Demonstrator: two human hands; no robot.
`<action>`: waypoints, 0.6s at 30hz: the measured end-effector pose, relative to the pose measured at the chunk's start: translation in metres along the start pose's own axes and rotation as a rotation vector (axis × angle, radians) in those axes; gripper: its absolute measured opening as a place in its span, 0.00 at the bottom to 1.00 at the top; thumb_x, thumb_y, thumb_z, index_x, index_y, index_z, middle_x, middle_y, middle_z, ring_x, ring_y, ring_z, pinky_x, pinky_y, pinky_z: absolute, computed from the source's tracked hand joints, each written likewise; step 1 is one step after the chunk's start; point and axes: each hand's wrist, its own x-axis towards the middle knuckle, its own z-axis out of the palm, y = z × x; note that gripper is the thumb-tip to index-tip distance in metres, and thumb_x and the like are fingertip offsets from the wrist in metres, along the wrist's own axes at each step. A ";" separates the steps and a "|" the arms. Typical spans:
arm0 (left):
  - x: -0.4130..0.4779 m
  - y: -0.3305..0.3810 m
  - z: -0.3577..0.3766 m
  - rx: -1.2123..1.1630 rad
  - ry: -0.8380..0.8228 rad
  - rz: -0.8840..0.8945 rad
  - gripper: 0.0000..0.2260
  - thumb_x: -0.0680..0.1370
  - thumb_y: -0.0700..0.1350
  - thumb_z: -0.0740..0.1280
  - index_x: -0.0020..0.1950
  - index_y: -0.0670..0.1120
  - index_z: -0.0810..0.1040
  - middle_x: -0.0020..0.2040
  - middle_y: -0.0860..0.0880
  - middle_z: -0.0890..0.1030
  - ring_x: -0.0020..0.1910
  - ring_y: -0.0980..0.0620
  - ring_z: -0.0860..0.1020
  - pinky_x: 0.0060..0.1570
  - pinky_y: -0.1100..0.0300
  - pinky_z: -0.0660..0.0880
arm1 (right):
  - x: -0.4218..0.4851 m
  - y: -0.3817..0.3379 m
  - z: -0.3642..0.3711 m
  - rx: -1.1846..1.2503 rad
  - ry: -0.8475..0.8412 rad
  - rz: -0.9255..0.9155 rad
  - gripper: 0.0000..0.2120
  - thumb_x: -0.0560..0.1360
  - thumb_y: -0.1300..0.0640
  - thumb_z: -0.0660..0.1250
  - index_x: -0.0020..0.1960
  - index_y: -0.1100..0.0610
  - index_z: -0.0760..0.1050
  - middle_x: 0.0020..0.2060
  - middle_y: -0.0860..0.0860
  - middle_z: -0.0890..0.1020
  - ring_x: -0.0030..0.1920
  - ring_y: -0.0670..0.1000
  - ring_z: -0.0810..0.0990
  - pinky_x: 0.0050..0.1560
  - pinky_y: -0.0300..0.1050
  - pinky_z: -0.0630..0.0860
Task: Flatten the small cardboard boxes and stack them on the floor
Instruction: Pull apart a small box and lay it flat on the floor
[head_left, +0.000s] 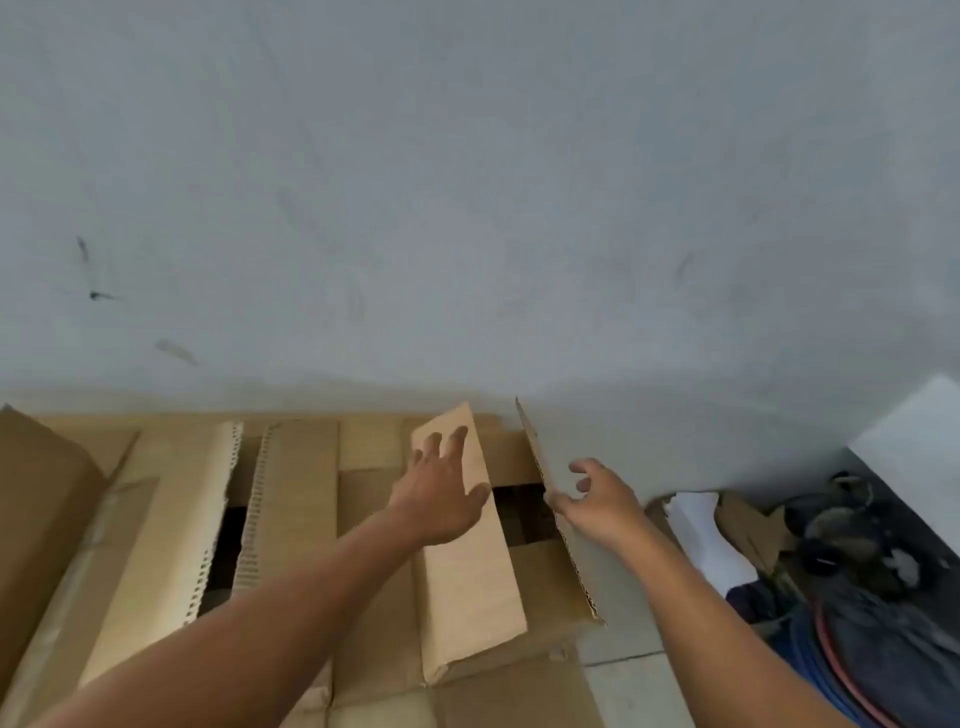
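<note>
The floor (639, 691) is pale tile and shows only in a strip at the lower right, crossed by one grout line. Brown boxes (363, 519) stand on it side by side against the grey wall (467, 208) and cover most of it. Their top flaps are partly open over dark gaps. Just right of the boxes lies a heap: torn cardboard (748, 530), white paper (711, 545), dark blurred clutter (841, 540) and a red hose (852, 675). A white slab (914, 457) stands further right.
</note>
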 end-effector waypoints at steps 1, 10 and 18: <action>0.006 0.003 0.009 -0.008 -0.041 -0.049 0.40 0.77 0.63 0.61 0.80 0.55 0.41 0.81 0.45 0.48 0.78 0.37 0.53 0.69 0.37 0.66 | 0.006 0.004 0.006 -0.018 -0.005 0.021 0.33 0.76 0.46 0.71 0.76 0.52 0.62 0.71 0.55 0.71 0.69 0.56 0.73 0.61 0.47 0.72; 0.021 0.014 0.048 0.004 -0.179 -0.225 0.48 0.71 0.56 0.71 0.76 0.61 0.36 0.79 0.45 0.45 0.76 0.32 0.57 0.63 0.41 0.74 | 0.046 0.035 0.019 -0.078 -0.122 -0.022 0.37 0.79 0.57 0.67 0.80 0.48 0.50 0.74 0.54 0.69 0.68 0.55 0.74 0.63 0.49 0.74; -0.006 -0.007 0.010 0.081 0.042 -0.426 0.46 0.71 0.39 0.65 0.80 0.54 0.39 0.71 0.40 0.67 0.55 0.39 0.78 0.50 0.47 0.80 | 0.087 0.062 -0.012 -0.800 0.124 -0.589 0.44 0.68 0.68 0.71 0.80 0.58 0.55 0.70 0.66 0.67 0.70 0.68 0.66 0.67 0.62 0.70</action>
